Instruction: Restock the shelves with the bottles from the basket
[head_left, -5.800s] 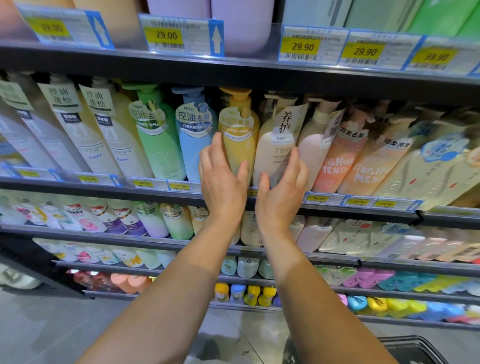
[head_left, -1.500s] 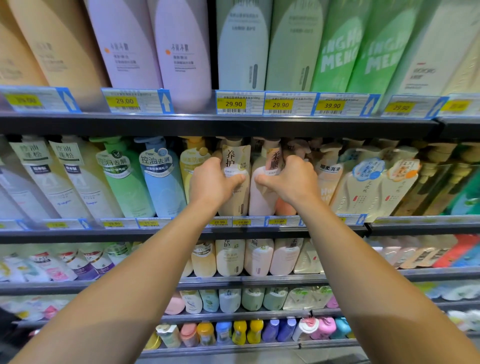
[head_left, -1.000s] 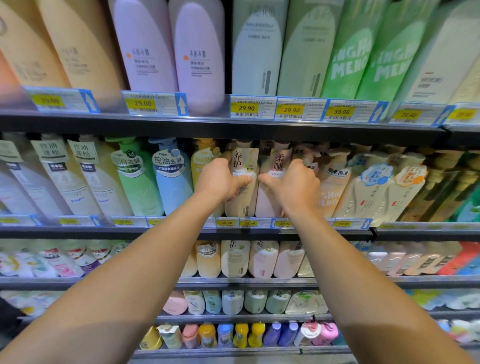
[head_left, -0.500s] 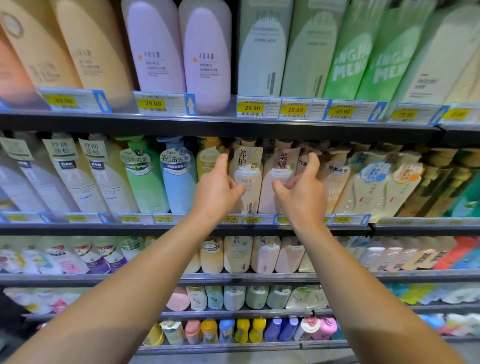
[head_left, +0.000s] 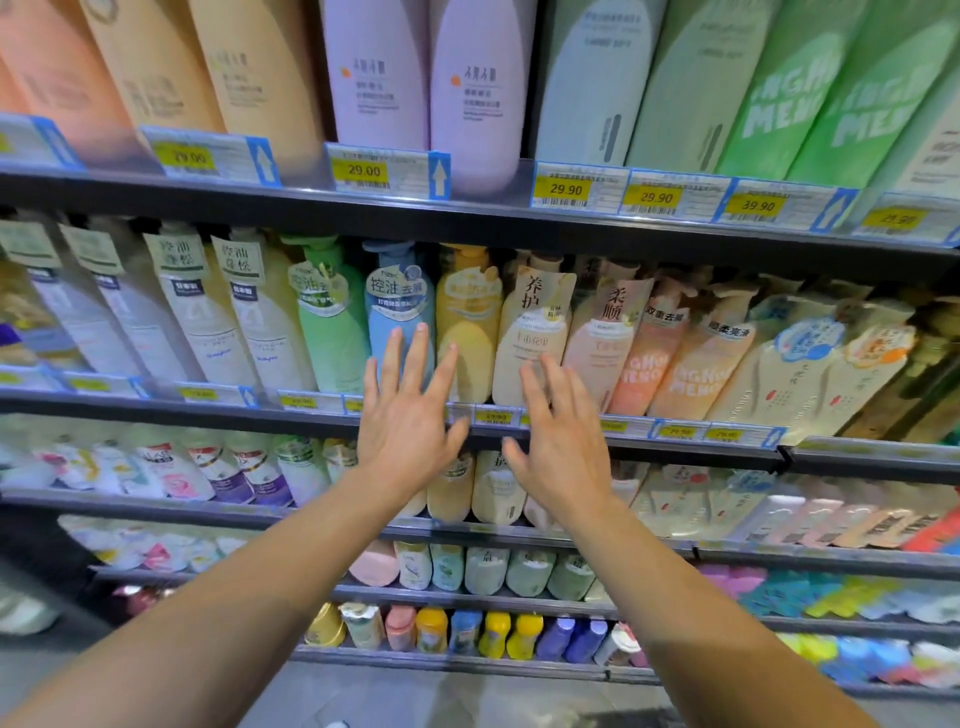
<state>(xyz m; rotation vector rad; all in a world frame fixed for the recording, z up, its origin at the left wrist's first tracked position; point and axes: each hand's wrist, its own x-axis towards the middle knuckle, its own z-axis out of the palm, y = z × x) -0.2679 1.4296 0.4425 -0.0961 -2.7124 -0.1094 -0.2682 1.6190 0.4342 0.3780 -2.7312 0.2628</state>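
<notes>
Both hands are raised in front of the middle shelf (head_left: 675, 451), palms toward the bottles, holding nothing. The left hand (head_left: 402, 415) has its fingers straight and spread; its fingertips overlap the blue bottle (head_left: 397, 306) and the yellow bottle (head_left: 465, 317) behind them, though whether they touch cannot be told. The right hand (head_left: 558, 441) is also loose and spread, its fingers slightly blurred. Just above its fingertips stands the cream bottle (head_left: 535, 332), upright on the shelf, and just to the right of that the pale pink bottle (head_left: 602, 332), side by side and touching. Neither hand grips either one. A green bottle (head_left: 327, 312) stands to the left of the left hand. Below the wrists run lower shelves with smaller bottles (head_left: 488, 493). Above the hands, the upper shelf carries tall lilac bottles (head_left: 426, 78) and yellow price tags (head_left: 566, 189). The basket is out of view.
</notes>
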